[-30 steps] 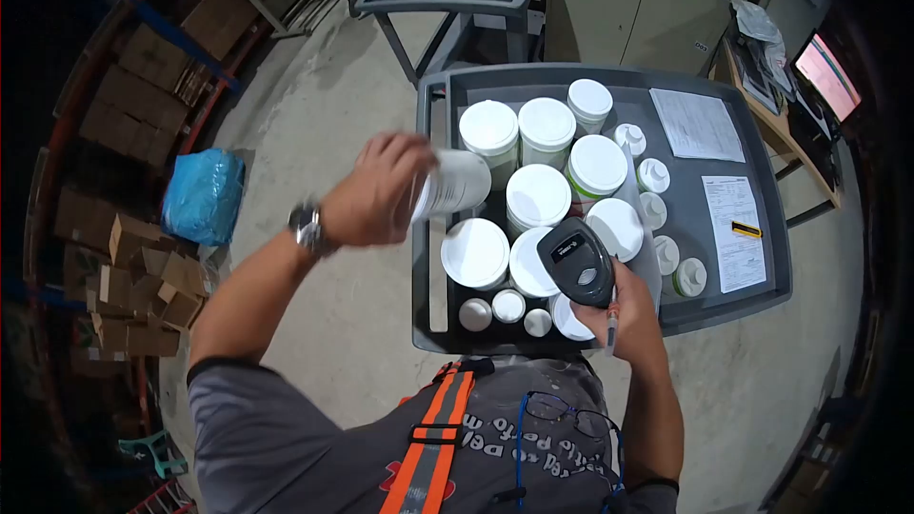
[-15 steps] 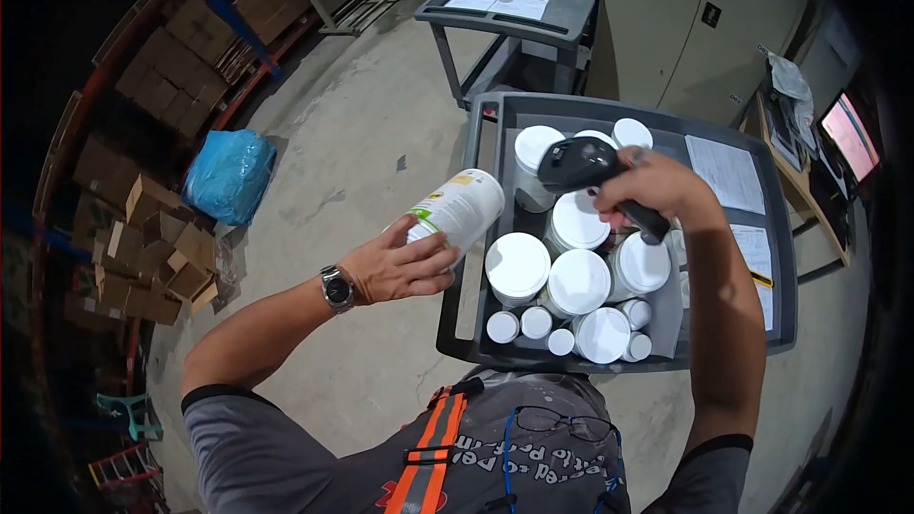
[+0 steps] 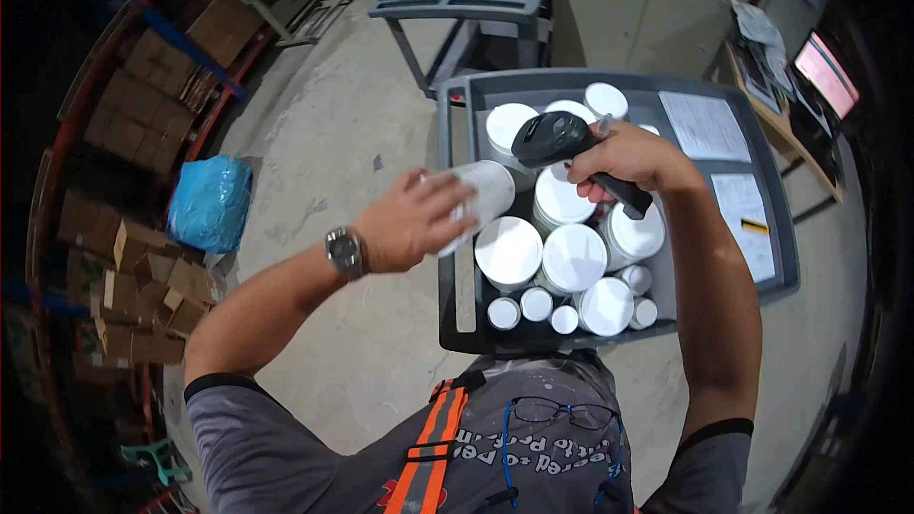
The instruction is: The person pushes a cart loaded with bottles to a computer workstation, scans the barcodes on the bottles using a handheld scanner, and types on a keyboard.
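Note:
My right hand [image 3: 624,167] is wrapped round the handle of a black handheld barcode scanner [image 3: 557,138], above the white-lidded jars. In my left hand [image 3: 419,219] is a white plastic jar [image 3: 487,188], tilted on its side over the left rim of the cart; motion blurs both the fingers and the jar. Large jars with white lids stand close together in the cart tray, among them a jar [image 3: 508,252] just below the held one. Several small white-capped bottles [image 3: 536,304] stand along the tray's near side.
The grey cart [image 3: 776,219] also carries printed sheets [image 3: 705,127] and a yellow-and-black pen-like object [image 3: 754,226]. Behind it stands a second grey cart [image 3: 457,8]. A desk with a lit monitor [image 3: 826,74] is at right; a blue bag [image 3: 209,202] and cardboard boxes [image 3: 152,295] lie at left.
My left hand has turned the jar, so its printed label no longer shows, and has moved slightly up. The scanner has shifted a little left in view, as the whole view has moved.

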`<action>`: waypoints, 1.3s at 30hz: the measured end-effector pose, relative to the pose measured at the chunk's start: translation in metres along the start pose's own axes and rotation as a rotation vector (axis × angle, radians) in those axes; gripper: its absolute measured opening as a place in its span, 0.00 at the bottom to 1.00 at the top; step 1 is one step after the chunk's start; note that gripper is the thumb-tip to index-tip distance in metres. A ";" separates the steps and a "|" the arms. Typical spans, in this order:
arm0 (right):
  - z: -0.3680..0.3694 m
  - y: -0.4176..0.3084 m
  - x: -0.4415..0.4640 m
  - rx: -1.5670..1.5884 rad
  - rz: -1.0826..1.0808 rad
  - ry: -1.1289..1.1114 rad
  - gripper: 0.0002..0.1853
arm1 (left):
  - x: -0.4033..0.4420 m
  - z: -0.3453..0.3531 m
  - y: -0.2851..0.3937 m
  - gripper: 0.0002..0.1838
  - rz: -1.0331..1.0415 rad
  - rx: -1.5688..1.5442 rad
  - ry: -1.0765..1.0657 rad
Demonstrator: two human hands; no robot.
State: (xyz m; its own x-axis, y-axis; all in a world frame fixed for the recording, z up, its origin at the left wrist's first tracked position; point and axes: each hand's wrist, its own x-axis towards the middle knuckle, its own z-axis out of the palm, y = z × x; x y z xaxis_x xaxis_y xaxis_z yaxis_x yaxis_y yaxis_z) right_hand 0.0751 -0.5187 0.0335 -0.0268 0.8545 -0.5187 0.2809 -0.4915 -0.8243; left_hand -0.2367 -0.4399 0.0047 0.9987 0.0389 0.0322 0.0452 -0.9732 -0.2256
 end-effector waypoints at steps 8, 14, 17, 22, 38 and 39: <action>0.033 0.106 -0.088 0.064 -0.200 0.123 0.16 | 0.086 0.066 -0.035 0.48 -0.533 -0.642 -0.088; 0.087 0.172 -0.138 0.210 -0.082 0.167 0.19 | 0.070 0.077 0.036 0.58 -0.722 -0.599 -0.255; 0.131 0.220 -0.116 0.222 -0.184 0.237 0.20 | 0.058 0.082 0.083 0.61 -0.731 -0.519 -0.155; 0.166 0.223 -0.118 0.111 -0.151 0.309 0.20 | 0.050 0.097 0.077 0.59 -0.731 -0.698 0.203; 0.181 0.230 -0.125 -0.090 -0.341 0.385 0.24 | 0.020 0.069 0.057 0.52 -1.008 -0.964 0.427; 0.179 0.237 -0.130 -0.099 -0.333 0.364 0.24 | 0.022 0.070 0.060 0.52 -1.011 -0.949 0.437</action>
State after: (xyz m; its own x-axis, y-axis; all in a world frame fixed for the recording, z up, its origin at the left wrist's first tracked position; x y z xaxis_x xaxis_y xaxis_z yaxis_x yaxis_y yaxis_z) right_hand -0.0264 -0.7764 -0.1347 0.2011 0.9741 -0.1033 0.4045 -0.1786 -0.8969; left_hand -0.2101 -0.4816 -0.0764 0.4558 0.8831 0.1114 0.5066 -0.3603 0.7833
